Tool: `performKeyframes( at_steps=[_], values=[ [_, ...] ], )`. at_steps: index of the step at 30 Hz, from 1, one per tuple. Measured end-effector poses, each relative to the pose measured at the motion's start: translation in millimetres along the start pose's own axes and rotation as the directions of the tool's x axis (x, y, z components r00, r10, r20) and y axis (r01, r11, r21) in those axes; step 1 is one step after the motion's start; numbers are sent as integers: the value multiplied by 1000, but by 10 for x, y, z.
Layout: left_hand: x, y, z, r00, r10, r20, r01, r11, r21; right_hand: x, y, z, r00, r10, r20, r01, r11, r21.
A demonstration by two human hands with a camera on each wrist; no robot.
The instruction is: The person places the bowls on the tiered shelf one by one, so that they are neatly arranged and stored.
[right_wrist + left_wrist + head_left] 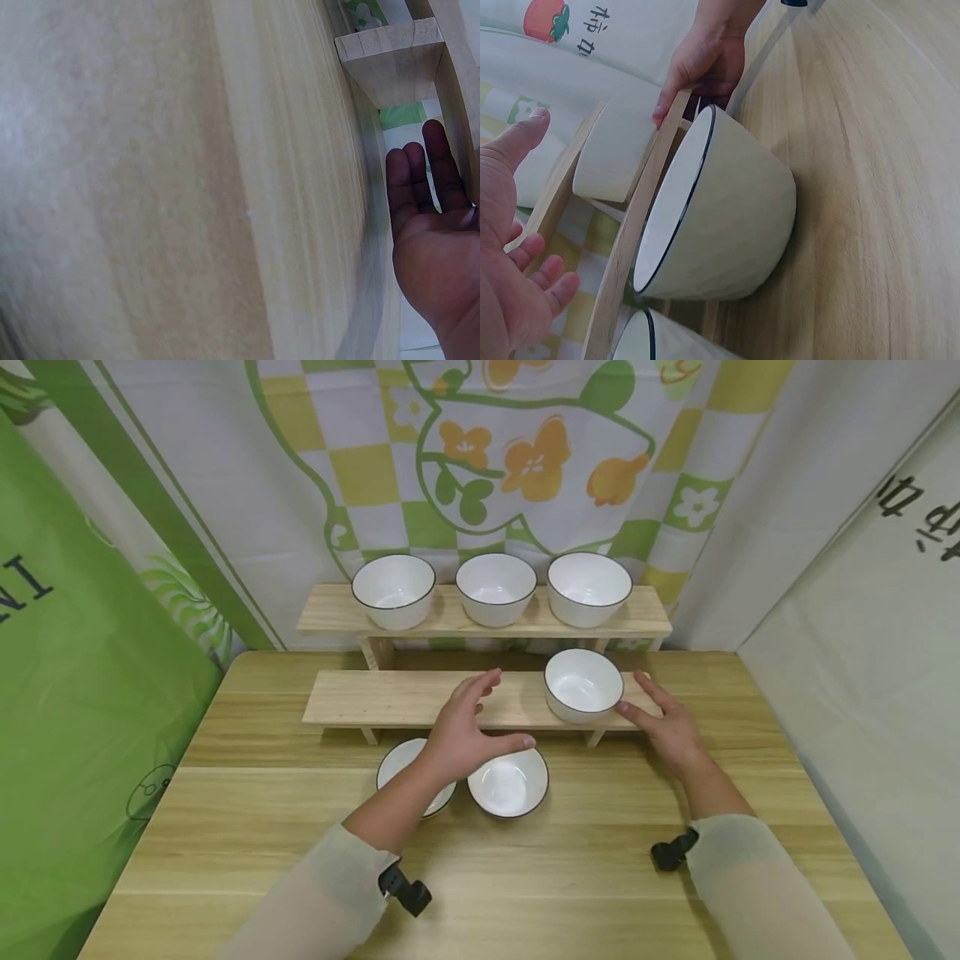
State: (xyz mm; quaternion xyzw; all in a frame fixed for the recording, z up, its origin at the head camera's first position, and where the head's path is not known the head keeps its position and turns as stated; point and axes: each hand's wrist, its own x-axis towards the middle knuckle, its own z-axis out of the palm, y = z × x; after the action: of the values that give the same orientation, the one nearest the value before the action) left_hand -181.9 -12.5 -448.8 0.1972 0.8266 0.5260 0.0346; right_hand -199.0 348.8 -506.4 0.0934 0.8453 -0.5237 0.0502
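A white bowl with a dark rim stands at the right of the lower wooden shelf. My right hand is beside it at the shelf's right end, thumb close to the bowl's side; whether they touch, I cannot tell. In the right wrist view several straight fingers extend by the shelf's underside. My left hand hovers left of that bowl, thumb and fingers spread, holding nothing. Below it on the table are two more bowls, one at the right and one at the left partly hidden by my forearm.
Three matching bowls stand in a row on the upper shelf: left, middle and right. Behind the wooden table hangs a patterned curtain. A green cloth borders the left side.
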Motion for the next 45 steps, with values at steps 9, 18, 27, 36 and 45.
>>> performKeyframes(
  at_steps=[9, 18, 27, 36, 45],
  values=[
    [-173, -88, -160, 999, -10, -43, 10, 1000, 12, -11, -8, 10, 1000, -9, -3, 9, 1000, -1],
    [-372, -174, -309, 997, -30, -70, 31, 999, 7, -29, -26, 11, 1000, 8, 4, -8, 1000, -11],
    [-518, -325, -455, 994, -50, -100, 53, 998, 22, -13, -36, 16, 1000, 18, -2, -18, 1000, -19],
    [-595, -445, -538, 992, -43, -123, 46, 999, 19, -20, -25, 14, 1000, 15, -1, -15, 1000, -15],
    [-731, -552, -634, 991, -82, -110, 87, 995, 38, -16, -21, 19, 1000, 20, 4, -20, 1000, -9]
  ],
)
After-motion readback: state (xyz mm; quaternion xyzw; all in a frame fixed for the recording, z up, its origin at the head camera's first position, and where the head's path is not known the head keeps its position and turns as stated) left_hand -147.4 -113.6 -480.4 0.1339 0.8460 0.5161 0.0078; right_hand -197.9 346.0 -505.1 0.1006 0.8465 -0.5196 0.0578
